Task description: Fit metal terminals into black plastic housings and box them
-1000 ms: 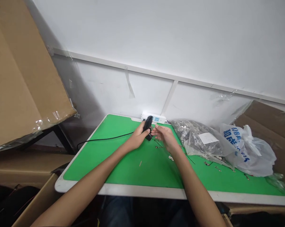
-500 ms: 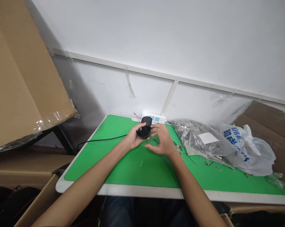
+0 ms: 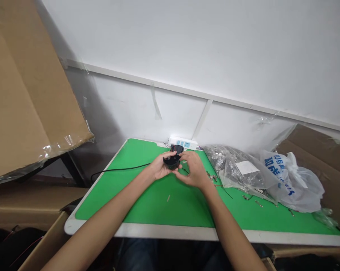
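Observation:
Over the green table mat, my left hand [image 3: 159, 166] is closed around a round black plastic housing [image 3: 172, 162], which has a hollow inside and a raised black flap at its far side. Thin red and black wires show at the housing's upper left. A black cable [image 3: 122, 168] runs left from my left hand across the mat. My right hand [image 3: 193, 169] grips the housing's right side, fingers at the flap and thumb at the lower edge. Small parts inside the housing are too small to make out.
Behind the hands a white power strip [image 3: 184, 142] lies against the wall. To the right are a clear bag of metal parts [image 3: 229, 162], a white plastic bag [image 3: 296, 184] and scattered small metal pieces [image 3: 212, 177]. A large cardboard box [image 3: 31, 94] looms at the left.
My right thumb has come in to the housing's lower edge, and the fingers have closed on its right side. The housing and flap have tilted slightly.

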`<state>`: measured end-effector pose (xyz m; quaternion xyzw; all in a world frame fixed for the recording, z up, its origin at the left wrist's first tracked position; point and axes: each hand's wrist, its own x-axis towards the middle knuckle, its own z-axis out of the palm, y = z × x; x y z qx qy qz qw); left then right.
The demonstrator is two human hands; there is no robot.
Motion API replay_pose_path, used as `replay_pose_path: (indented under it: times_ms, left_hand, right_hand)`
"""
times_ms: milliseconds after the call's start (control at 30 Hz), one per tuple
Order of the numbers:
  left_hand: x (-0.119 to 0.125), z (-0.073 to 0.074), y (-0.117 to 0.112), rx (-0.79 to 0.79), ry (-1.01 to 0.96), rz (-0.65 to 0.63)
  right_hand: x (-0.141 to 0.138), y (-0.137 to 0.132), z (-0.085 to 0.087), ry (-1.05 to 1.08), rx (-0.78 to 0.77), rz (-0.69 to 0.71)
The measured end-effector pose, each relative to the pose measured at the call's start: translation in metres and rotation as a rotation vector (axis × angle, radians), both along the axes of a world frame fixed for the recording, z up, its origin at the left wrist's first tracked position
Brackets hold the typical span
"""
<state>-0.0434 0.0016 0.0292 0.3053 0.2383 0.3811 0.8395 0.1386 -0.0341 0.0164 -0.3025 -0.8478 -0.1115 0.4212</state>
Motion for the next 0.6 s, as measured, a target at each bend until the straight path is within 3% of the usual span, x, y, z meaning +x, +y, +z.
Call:
replay_pose_path:
  times_ms: [600]
  left_hand:
    - [0.0032, -0.0014, -0.0018, -0.062, 0.020, -0.061]
  right_hand:
    - [-0.0080, -0.0028, -0.0039, -0.001, 0.056, -0.003]
